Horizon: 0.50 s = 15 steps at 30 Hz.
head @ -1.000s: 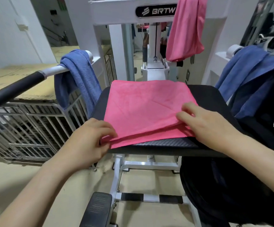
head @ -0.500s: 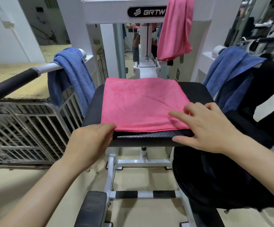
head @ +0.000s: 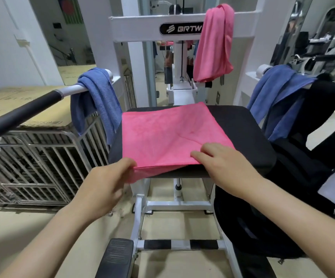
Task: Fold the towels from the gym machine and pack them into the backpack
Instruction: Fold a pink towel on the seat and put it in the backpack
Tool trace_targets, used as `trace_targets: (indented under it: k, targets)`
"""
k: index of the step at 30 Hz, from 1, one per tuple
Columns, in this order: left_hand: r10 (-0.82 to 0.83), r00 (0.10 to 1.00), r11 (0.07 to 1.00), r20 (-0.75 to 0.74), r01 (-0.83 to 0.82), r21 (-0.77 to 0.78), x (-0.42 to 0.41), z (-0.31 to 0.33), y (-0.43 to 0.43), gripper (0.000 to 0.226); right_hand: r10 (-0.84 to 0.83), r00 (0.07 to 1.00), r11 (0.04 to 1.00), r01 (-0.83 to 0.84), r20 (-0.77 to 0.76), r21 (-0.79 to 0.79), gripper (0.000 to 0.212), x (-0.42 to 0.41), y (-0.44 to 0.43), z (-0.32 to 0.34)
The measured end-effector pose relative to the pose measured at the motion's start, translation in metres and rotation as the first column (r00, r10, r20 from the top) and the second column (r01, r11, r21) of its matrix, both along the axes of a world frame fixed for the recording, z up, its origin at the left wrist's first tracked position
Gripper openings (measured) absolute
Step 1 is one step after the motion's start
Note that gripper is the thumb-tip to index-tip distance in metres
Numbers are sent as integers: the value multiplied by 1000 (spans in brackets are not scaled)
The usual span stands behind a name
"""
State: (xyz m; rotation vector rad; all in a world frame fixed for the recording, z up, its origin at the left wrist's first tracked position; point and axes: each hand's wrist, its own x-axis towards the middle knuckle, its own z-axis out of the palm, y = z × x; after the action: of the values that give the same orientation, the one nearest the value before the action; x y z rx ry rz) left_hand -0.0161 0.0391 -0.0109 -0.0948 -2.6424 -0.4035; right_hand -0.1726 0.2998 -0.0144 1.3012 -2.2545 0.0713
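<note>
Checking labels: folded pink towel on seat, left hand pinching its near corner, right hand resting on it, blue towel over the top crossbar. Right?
One error: the hanging towel over the top crossbar is pink, not blue, per the head view. Rest holds: folded pink towel on the seat, left hand pinching its near corner, right hand resting on it.

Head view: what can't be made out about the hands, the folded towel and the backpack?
All in the head view:
- left hand: fingertips hidden under the corner of the folded pink towel that it pinches; slightly blurred.
- right hand: pinching or only pressing? Its palm covers the towel's edge.
- backpack: opening lost in black fabric, partly behind the right forearm.
- Towel's layer count: edges too thin to tell.
</note>
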Motion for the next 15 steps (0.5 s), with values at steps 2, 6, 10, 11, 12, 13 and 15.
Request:
trace_targets:
  k: [2,6,10,11,12,13,15]
  targets:
    - [-24,994,973,109,-2,232,7,4,-6,23,21,977,995,-41,212,88,24,5,14,14]
    - [-153,954,841,256,-10,540,3,11,-18,11,1,808,985,-101,589,137,15,3,30,60]
    - [-142,962,588,233,-107,802,-11,22,-25,15,64,602,997,-15,796,-70,6,-22,33,81]
    - [-157,961,529,226,-112,841,-13,25,-28,28,120,556,981,62,822,-185,5,-31,31,79]
    - [-168,962,480,215,-111,870,-17,27,-32,42,182,528,943,147,830,-300,5,-40,27,77]
    - [-158,968,444,198,-109,889,-22,29,-35,55,221,530,897,218,819,-384,4,-48,21,73]
    - [-76,981,426,180,-131,895,-34,31,-42,61,228,575,840,291,786,-457,3,-63,3,65]
